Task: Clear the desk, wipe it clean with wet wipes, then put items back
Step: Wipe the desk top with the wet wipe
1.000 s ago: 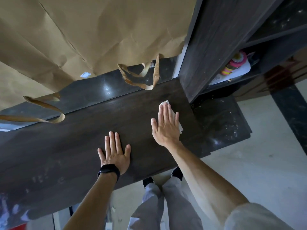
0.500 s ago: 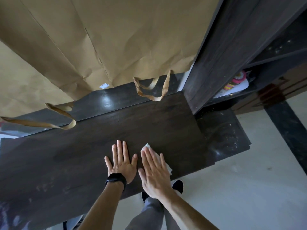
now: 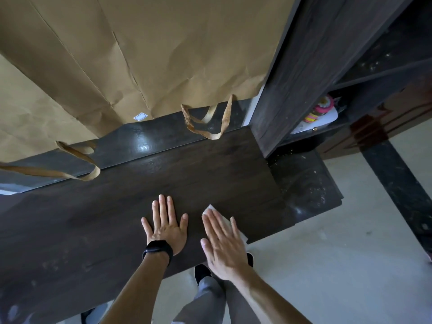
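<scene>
The dark wooden desk [image 3: 187, 174] stretches across the view with nothing standing on its top. My right hand [image 3: 224, 244] lies flat with straight fingers on a white wet wipe [image 3: 211, 209] near the desk's front edge; only the wipe's corners peek out from under it. My left hand [image 3: 166, 224], a black band on its wrist, rests flat with spread fingers on the desk just to the left.
Brown paper [image 3: 140, 54] with tan strap handles [image 3: 205, 122] covers the wall behind the desk. A dark shelving unit [image 3: 311, 66] rises at the right, holding a colourful item [image 3: 320, 111]. A lower dusty black shelf [image 3: 308, 188] adjoins the desk. Pale floor lies below.
My right hand slid the wipe from the far right of the desk toward the front edge, ending beside my left hand. My left hand stayed planted.
</scene>
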Tool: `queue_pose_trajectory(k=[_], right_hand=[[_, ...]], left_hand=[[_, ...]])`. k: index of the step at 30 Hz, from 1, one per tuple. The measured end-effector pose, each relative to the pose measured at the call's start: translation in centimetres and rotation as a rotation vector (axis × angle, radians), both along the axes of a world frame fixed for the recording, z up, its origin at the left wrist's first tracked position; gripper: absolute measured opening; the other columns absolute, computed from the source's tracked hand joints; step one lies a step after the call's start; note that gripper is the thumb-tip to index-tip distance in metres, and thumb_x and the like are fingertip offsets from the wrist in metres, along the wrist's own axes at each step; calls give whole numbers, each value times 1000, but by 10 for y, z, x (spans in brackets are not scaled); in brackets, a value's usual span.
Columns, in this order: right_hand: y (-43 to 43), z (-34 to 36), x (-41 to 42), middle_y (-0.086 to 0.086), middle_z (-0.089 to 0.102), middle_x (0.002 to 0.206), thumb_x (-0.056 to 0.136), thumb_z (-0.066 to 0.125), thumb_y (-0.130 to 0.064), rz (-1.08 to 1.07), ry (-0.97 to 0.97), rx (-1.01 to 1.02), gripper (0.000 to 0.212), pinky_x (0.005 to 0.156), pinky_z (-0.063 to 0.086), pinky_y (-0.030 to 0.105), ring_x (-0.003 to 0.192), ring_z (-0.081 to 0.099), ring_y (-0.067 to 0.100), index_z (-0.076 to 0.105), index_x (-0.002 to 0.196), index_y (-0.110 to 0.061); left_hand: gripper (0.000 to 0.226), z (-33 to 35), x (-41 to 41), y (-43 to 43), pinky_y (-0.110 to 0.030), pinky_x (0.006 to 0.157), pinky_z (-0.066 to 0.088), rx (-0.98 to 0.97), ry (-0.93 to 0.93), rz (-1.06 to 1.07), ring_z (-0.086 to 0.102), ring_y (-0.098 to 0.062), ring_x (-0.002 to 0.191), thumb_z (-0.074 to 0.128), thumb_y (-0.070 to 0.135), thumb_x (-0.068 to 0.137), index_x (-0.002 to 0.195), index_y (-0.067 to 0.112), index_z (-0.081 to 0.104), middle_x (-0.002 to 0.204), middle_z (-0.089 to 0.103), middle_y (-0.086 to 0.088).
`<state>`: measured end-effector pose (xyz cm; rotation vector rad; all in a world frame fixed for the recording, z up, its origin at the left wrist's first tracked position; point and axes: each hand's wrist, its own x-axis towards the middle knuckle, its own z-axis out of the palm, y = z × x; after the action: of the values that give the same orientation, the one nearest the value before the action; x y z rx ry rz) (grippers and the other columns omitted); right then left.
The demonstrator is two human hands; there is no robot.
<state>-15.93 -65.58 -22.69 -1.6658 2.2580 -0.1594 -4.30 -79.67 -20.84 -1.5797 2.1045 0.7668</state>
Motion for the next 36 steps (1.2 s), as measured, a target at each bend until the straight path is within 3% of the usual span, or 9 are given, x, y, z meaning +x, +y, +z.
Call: queue_pose_trajectory(k=[6, 11, 13, 16, 20, 24, 27, 30, 36], right_hand=[[44, -11, -120, 2, 1, 167, 101, 9, -48, -598, 62, 105, 66, 122, 13, 52, 154, 4, 19, 7, 159, -17], [9, -10, -125, 12, 37, 157, 101, 13, -49, -919, -1, 78, 68, 117, 21, 60, 148, 29, 27, 33, 152, -9], [18, -10, -112, 17, 36, 156, 102, 19, -46, -854, 91, 48, 67, 115, 24, 61, 147, 31, 31, 34, 151, -2], [36, -12, -80, 17, 15, 164, 102, 17, -47, -689, 124, 18, 71, 116, 27, 59, 152, 15, 30, 20, 154, 0], [21, -10, -19, 7, 1, 167, 103, 13, -50, -372, 56, 51, 69, 121, 10, 51, 154, 3, 22, 9, 157, -8], [-43, -3, -34, 1, -7, 166, 104, 12, -48, -25, 55, 11, 64, 123, 5, 50, 153, -10, 16, 2, 158, -15], [-58, -7, -91, -2, -11, 166, 103, 7, -49, -220, 72, 48, 63, 124, 5, 49, 152, -12, 15, -4, 158, -20], [-27, -7, -130, 4, -1, 167, 102, 8, -47, -492, 130, 71, 66, 122, 18, 50, 154, 1, 20, 4, 159, -14], [45, -7, -89, 7, -1, 166, 102, 6, -48, -431, 69, 92, 68, 122, 21, 49, 154, 1, 22, 3, 158, -10]], left_hand=[[68, -2, 2, 1, -54, 118, -14, -7, 16, 1, -34, -13, 142, 7, 58, 99, 146, 28, -32, 150, -44, 9], [68, -2, 1, 0, -55, 119, -13, -14, 7, 0, -35, -14, 142, 7, 58, 99, 146, 28, -33, 148, -45, 9], [68, -1, 1, 0, -55, 119, -13, -14, 6, 3, -33, -15, 143, 7, 58, 100, 146, 27, -32, 148, -45, 9], [68, -1, 1, 1, -55, 119, -13, -18, 15, 7, -33, -15, 144, 7, 58, 100, 146, 27, -32, 147, -45, 9], [67, -2, 1, 1, -54, 118, -15, -15, 18, 3, -34, -14, 142, 6, 57, 100, 145, 27, -33, 148, -45, 8], [67, -4, 2, 0, -53, 118, -15, -29, 28, 6, -36, -12, 139, 6, 58, 100, 144, 28, -33, 147, -45, 9], [67, -6, 3, 2, -54, 118, -15, -42, 37, 4, -37, -13, 139, 4, 59, 99, 144, 29, -34, 148, -46, 8], [68, -9, 5, 4, -54, 118, -13, -90, 72, 9, -34, -14, 142, 4, 60, 98, 147, 28, -31, 151, -43, 8], [69, -14, 8, 8, -55, 120, -9, -162, 113, 25, -30, -12, 144, 5, 60, 97, 151, 28, -23, 158, -33, 7]])
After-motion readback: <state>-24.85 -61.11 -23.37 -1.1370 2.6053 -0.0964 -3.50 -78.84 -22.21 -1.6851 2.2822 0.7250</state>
